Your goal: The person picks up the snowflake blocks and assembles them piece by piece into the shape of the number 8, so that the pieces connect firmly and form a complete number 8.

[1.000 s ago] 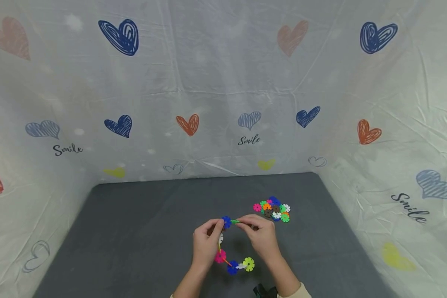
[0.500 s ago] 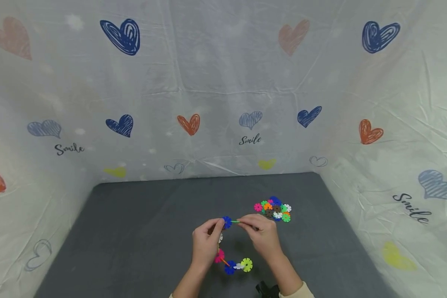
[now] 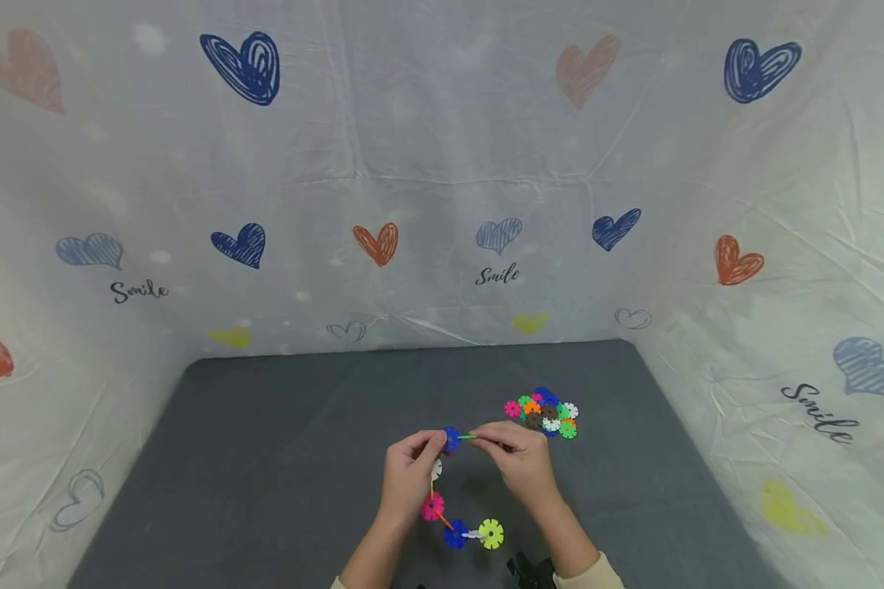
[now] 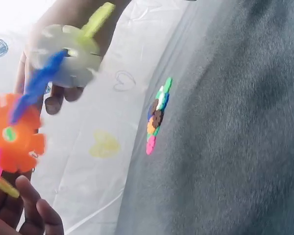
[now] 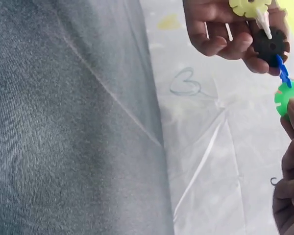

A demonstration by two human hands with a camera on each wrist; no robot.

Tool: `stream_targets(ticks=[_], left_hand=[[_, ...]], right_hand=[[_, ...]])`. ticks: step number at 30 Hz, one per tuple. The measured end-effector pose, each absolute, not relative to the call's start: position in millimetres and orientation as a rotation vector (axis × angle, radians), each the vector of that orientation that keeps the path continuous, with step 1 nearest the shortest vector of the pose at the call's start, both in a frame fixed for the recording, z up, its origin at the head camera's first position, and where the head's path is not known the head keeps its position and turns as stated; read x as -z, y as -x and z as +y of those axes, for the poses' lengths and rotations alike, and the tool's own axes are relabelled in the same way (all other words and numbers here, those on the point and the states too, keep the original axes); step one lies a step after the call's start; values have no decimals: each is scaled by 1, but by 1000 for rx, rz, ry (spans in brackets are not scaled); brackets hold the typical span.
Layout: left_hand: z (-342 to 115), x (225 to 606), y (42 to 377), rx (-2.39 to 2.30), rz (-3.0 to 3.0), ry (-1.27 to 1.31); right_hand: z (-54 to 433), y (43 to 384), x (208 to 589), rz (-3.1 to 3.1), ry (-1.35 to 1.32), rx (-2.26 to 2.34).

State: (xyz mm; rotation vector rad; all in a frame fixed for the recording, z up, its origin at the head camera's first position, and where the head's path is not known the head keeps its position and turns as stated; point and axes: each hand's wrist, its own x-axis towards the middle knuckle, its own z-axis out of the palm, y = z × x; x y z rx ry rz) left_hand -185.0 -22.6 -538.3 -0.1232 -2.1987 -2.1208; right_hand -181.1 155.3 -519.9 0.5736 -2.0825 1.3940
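Disc chain [image 3: 432, 506] trails nearward from the fingers [image 3: 430, 451] I watch: left hand [image 3: 408, 478] pinching a blue disc [image 3: 453, 439], right hand [image 3: 519, 462] a green disc [image 5: 285, 98]. Beyond, the curtain [image 3: 435, 123] reads "Smile" [image 3: 498, 274]; left of them, tabletop [image 3: 265, 458] stretches to its edge.

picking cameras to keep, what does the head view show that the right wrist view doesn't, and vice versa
Head view only: the pile of discs and the pink disc in the chain.
Right wrist only: the flat faces of the held green disc and dark disc.
Both: the left hand holding the chain, the right hand pinching the green disc, the blue disc between them, grey cloth and heart-printed sheet.
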Motion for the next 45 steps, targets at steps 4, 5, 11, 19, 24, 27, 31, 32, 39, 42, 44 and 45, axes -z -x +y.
stream_targets(ticks=[4,5,11,19,24,27,31,32,39,42,44,45], left_hand=[[-22,538,187,2099,-2233,111],[-23,538,187,2106,-2234,111],[-23,539,186,2161,-2273,174],[-22,541,184,2293,-2302,232],[-25,541,186,2378,-2231,32],[-26,541,187,2400,-2217,-10],[-26,542,187,2394,-2227,-22],[-26,542,187,2394,-2230,-22],[-25,542,187,2391,-2246,-9],[-26,543,187,2390,-2251,-10],[-26,543,187,2393,-2250,-15],[-26,543,187,2393,-2248,-12]], right_hand=[[158,189,534,-2026,-654,-1305],[159,190,536,-2012,-675,-1294],[161,191,543,-1998,-695,-1331],[176,187,547,-2274,-553,-1358],[210,194,556,-2427,-94,-1409],[234,200,567,-2478,212,-1360],[260,207,588,-2550,443,-1213],[265,208,593,-2558,472,-1178],[281,209,619,-2592,546,-1032],[283,210,620,-2591,560,-1031],[283,211,619,-2592,572,-1040],[283,211,618,-2595,578,-1045]])
